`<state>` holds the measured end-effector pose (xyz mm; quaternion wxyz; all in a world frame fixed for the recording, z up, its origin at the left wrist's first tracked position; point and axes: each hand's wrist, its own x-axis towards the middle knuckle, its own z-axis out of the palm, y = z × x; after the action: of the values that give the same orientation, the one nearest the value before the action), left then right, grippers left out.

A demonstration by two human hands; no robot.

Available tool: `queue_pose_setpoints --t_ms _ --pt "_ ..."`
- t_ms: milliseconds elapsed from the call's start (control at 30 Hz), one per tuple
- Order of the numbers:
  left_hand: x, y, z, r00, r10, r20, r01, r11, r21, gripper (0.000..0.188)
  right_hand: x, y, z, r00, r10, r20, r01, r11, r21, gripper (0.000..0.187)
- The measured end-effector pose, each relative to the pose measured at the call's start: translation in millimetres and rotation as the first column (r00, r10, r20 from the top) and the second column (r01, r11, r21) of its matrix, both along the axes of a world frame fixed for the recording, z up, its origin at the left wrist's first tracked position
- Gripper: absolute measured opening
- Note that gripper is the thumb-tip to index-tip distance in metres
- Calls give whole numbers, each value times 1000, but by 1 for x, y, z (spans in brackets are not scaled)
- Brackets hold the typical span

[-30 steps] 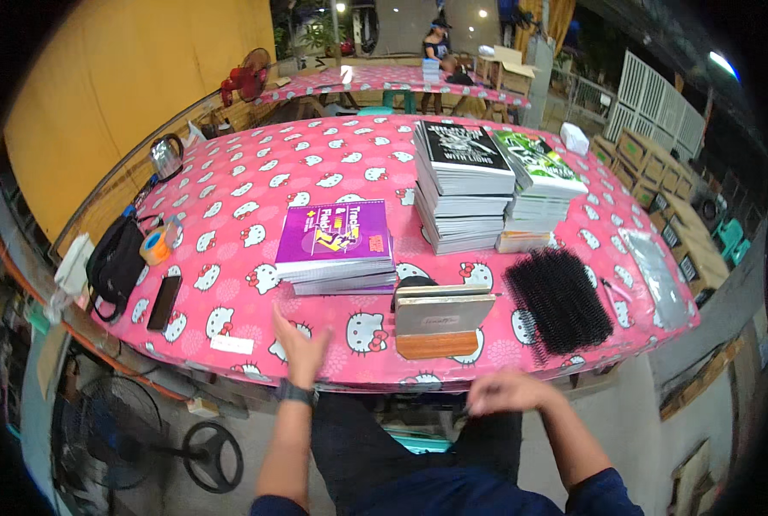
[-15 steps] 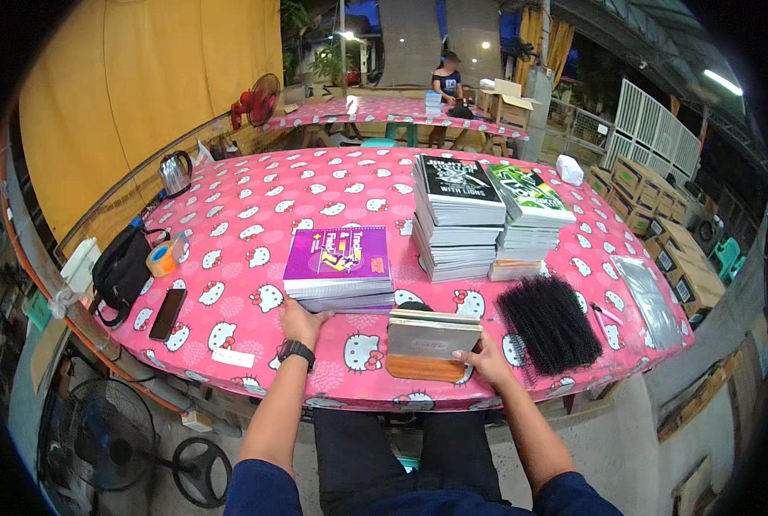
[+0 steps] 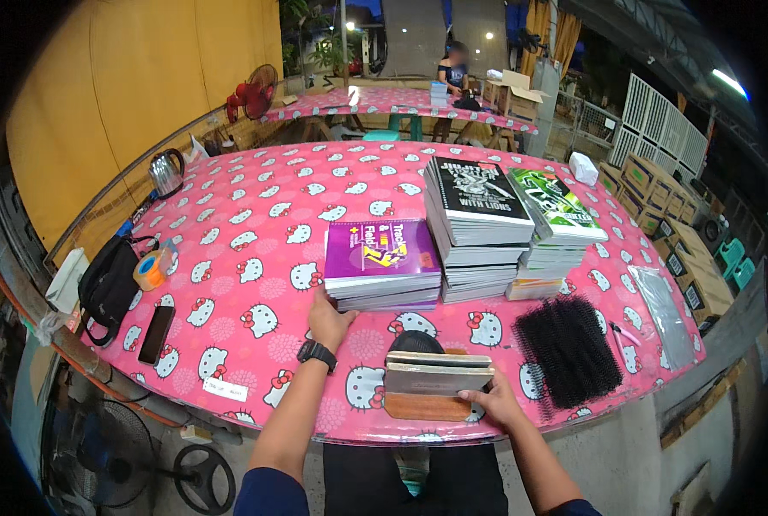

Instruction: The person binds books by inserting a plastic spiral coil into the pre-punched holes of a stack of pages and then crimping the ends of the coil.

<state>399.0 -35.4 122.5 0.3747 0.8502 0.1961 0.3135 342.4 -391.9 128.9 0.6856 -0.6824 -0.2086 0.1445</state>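
Observation:
My left hand (image 3: 330, 322) rests against the near left corner of a stack of purple spiral notebooks (image 3: 382, 249), thumb stretched along the front edge, fingers partly hidden by the stack. My right hand (image 3: 494, 402) grips the right end of an upright grey slab block (image 3: 435, 378), its thumb on the front face. The block stands on a brown wooden board (image 3: 427, 406), with a round black thing (image 3: 416, 341) behind it. Right of the purple stack rises a taller stack of black-covered books (image 3: 480, 193), beside one with green covers (image 3: 560, 206).
A pile of black spiral coils (image 3: 566, 353) lies right of my right hand, near pink-handled pliers (image 3: 624, 334) and clear plastic sheets (image 3: 661, 303). At left are a phone (image 3: 157, 334), tape rolls (image 3: 152, 269) and a black bag (image 3: 109, 288). Another person (image 3: 454, 73) sits at the far table.
The purple notebook stack has slid right, up close to the black-covered stack, with my left hand still at its corner. My right hand stays on the grey block. The view has shifted slightly.

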Motion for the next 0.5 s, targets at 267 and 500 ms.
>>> queue_pose_setpoints --t_ms 267,500 --pt "4 36 65 966 -172 195 257 522 -813 37 -1 3 -2 996 -44 -82 42 999 -27 52" --pt "32 32 79 967 -236 -96 189 916 -354 43 0 7 14 990 -11 141 37 982 -184 53"
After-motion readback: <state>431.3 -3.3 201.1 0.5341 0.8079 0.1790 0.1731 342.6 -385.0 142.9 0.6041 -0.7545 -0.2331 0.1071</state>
